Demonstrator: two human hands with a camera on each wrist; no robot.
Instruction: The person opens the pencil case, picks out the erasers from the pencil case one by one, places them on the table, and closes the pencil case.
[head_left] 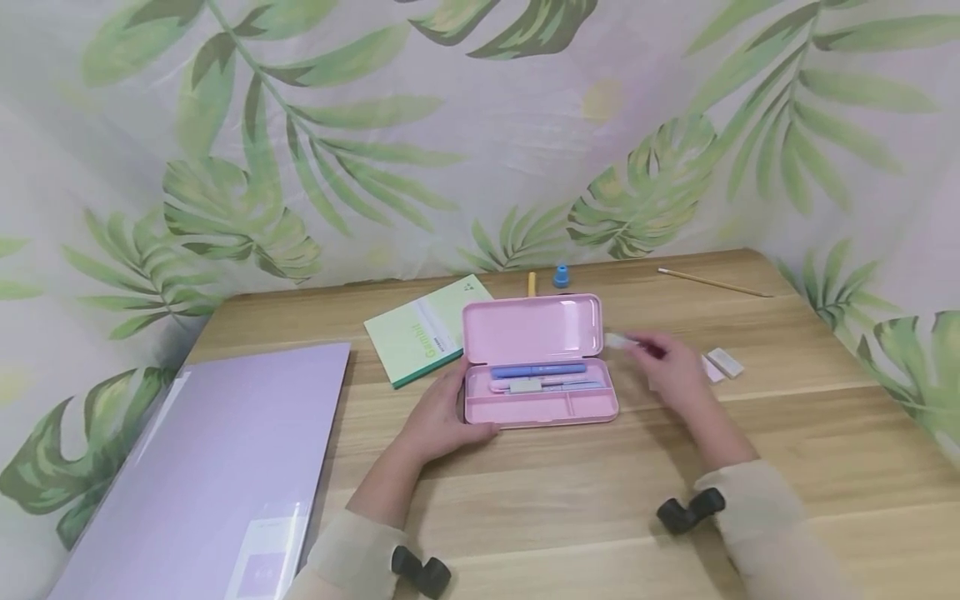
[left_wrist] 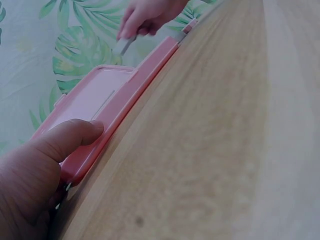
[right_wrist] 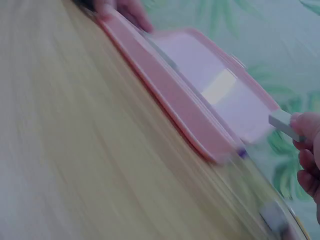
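Observation:
A pink pencil case (head_left: 517, 408) lies with its lid raised. In it are a blue pen (head_left: 538, 370), a pink pen, a light blue pen (head_left: 583, 386) and a small pale eraser (head_left: 525, 386) on top. My left hand (head_left: 442, 421) grips the case's left end, thumb (left_wrist: 85, 131) on the front wall; its other fingers are mostly hidden. Just right of the raised lid, my right hand (head_left: 675, 371) pinches a pale block-shaped eraser (right_wrist: 285, 123) between thumb and fingers, held above the table.
Right of that hand lie another eraser (head_left: 725, 362) and a small pale piece (head_left: 712, 369). A pencil (head_left: 712, 282), a blue cone-shaped piece (head_left: 561, 277) and a yellow stick (head_left: 532, 284) are at the back. A green notebook (head_left: 405, 342) and a large lilac folder (head_left: 217, 450) lie to the left.

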